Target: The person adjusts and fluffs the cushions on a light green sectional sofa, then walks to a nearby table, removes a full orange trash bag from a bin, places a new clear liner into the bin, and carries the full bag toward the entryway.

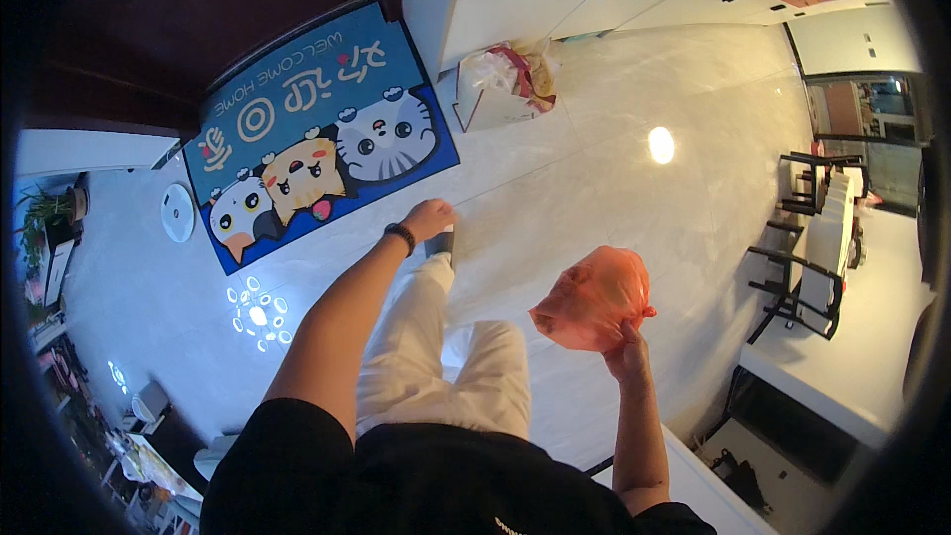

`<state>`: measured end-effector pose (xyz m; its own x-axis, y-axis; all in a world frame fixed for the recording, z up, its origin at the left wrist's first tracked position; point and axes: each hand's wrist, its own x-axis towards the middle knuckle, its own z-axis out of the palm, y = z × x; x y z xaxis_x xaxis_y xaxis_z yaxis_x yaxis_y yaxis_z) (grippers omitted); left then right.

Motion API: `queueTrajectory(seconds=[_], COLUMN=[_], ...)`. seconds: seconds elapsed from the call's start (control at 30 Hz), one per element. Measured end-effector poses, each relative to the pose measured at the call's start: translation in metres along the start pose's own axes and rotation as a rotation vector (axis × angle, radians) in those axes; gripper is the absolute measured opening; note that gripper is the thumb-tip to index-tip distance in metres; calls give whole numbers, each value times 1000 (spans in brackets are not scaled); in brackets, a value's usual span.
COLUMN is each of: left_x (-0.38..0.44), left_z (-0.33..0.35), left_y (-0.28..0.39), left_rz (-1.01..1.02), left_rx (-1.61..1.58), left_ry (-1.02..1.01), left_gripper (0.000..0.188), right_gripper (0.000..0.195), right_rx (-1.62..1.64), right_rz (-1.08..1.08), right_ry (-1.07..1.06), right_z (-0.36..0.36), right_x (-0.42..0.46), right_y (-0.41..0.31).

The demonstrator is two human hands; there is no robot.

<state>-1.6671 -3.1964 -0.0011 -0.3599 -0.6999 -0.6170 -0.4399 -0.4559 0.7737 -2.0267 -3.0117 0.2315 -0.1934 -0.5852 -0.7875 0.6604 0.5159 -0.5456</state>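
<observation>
My right hand grips a translucent orange plastic bag from below and near its knotted end. The bag bulges, and its contents cannot be made out. It is held out above the floor, to the right of my legs. Farther forward, my left hand hangs over my shoe, fingers curled, nothing visible in it. A dark beaded bracelet circles that wrist. Ahead and to the left lies a blue doormat with cartoon cats and writing, in front of a dark door.
A paper bag stuffed with plastic stands against white and orange cabinets. A round white disc-shaped device sits beside the mat. Black-framed chairs and a table stand at right. Potted plants are far left. Glossy floor tiles reflect lamps.
</observation>
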Motion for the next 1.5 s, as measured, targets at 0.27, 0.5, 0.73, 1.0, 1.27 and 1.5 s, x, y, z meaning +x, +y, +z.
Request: queueTrajectory(seconds=[0.27, 0.5, 0.73, 1.0, 1.27, 1.5], left_x=[229, 417, 420, 287, 310, 315], left_z=[53, 56, 104, 144, 164, 170], left_y=[93, 90, 80, 111, 119, 141], left_rz=[214, 260, 152, 26, 329, 313], left_rx=[15, -23, -148, 244, 346, 366], left_ry=[210, 669, 198, 18, 171, 108], left_gripper=[48, 53, 43, 19, 23, 25], right_gripper=[48, 57, 64, 34, 69, 69], right_rx=[-41, -85, -429, -297, -1242, -2311], right_rz=[148, 365, 361, 407, -774, -955], right_ry=[-60, -187, -417, -431, -290, -531], right_z=[16, 12, 33, 111, 188, 199], right_x=[163, 280, 413, 658, 616, 581], right_y=[-82, -156, -210, -116, -77, -45])
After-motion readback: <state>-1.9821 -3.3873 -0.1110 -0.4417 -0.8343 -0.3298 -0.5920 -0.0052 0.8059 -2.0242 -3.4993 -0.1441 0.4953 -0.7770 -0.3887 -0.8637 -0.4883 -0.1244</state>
